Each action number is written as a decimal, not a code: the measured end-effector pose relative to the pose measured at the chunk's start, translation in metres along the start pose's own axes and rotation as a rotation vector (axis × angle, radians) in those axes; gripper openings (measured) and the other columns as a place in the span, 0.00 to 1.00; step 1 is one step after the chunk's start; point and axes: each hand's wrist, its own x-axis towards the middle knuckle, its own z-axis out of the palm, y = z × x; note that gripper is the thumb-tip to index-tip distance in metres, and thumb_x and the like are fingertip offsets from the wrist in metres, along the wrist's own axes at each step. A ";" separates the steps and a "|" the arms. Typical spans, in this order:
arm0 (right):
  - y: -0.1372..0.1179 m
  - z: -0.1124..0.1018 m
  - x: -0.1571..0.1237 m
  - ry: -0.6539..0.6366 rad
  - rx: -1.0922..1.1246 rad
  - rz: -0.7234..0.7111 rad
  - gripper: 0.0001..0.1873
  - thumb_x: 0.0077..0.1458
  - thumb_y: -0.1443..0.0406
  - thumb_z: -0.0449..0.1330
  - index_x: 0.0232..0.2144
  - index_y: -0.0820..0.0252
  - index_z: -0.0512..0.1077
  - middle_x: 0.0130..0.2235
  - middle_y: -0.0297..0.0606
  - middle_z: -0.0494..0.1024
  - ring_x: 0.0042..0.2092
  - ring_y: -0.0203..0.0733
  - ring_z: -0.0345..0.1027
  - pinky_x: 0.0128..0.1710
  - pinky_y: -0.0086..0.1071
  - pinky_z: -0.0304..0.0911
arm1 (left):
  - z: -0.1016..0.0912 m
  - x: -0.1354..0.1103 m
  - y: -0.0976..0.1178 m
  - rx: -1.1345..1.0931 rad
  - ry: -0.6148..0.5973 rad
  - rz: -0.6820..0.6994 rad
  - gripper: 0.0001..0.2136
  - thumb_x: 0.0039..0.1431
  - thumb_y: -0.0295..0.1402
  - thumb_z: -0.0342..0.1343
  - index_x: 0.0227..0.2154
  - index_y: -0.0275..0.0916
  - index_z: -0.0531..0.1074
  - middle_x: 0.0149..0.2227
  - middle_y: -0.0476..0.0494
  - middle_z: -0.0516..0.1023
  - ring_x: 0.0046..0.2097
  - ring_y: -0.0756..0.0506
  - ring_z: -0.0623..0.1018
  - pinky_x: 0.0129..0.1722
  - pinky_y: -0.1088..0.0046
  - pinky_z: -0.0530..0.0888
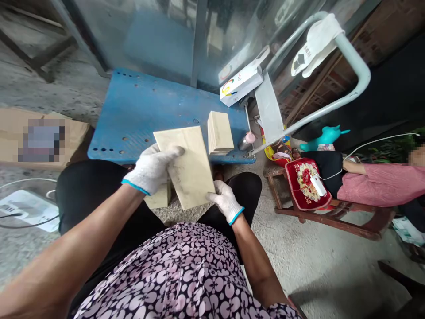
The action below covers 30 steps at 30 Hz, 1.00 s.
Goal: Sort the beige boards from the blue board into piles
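Note:
Between my two gloved hands I hold a flat, cream-coloured rectangular tile (pixel 190 170), tilted above my lap, with greyish marks on its face. My left hand (pixel 154 165), in a white knit glove with a blue cuff, grips its left edge, thumb on top. At the lower right corner, my right hand (pixel 226 200) pinches the tile in a matching glove. A neat stack of similar tiles (pixel 220 132) stands on the blue bench just beyond. Lower down, partly hidden behind the held tile and my left hand, more cream tiles (pixel 158 198) show between my knees.
The blue bench (pixel 159 102) spans the front. On its right side are a white box (pixel 242 86) and a bottle with a pink lid (pixel 247 139). A grey metal frame (pixel 357 66) rises at right. Someone in a red top (pixel 378 184) sits beside a wooden chair (pixel 358 217).

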 end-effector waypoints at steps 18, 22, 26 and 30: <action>-0.080 -0.002 0.009 -0.406 -1.440 -0.256 0.16 0.60 0.61 0.63 0.50 0.55 0.75 0.49 0.40 0.79 0.49 0.47 0.73 0.51 0.37 0.66 | -0.047 -0.040 -0.110 0.653 -0.360 0.077 0.22 0.54 0.46 0.62 0.49 0.41 0.76 0.43 0.44 0.82 0.41 0.43 0.81 0.43 0.70 0.77; -0.046 0.002 0.011 -0.465 -1.627 -0.074 0.16 0.64 0.57 0.58 0.51 0.54 0.74 0.49 0.40 0.78 0.48 0.47 0.73 0.46 0.34 0.64 | -0.060 -0.040 -0.127 0.849 -0.439 0.062 0.18 0.58 0.41 0.58 0.49 0.41 0.76 0.44 0.46 0.81 0.43 0.44 0.80 0.45 0.72 0.74; -0.010 0.007 0.019 -0.449 -1.732 0.019 0.15 0.66 0.57 0.55 0.51 0.51 0.72 0.49 0.39 0.78 0.48 0.47 0.74 0.42 0.34 0.64 | -0.067 -0.026 -0.133 1.249 -0.447 -0.103 0.21 0.58 0.39 0.56 0.54 0.44 0.74 0.48 0.45 0.81 0.49 0.42 0.79 0.48 0.71 0.73; 0.017 0.015 0.041 -0.528 -1.854 0.044 0.15 0.65 0.65 0.52 0.51 0.55 0.71 0.49 0.44 0.76 0.47 0.49 0.74 0.41 0.35 0.65 | -0.071 -0.015 -0.134 1.600 -0.403 -0.377 0.25 0.55 0.35 0.57 0.56 0.33 0.72 0.52 0.31 0.79 0.52 0.35 0.79 0.47 0.66 0.74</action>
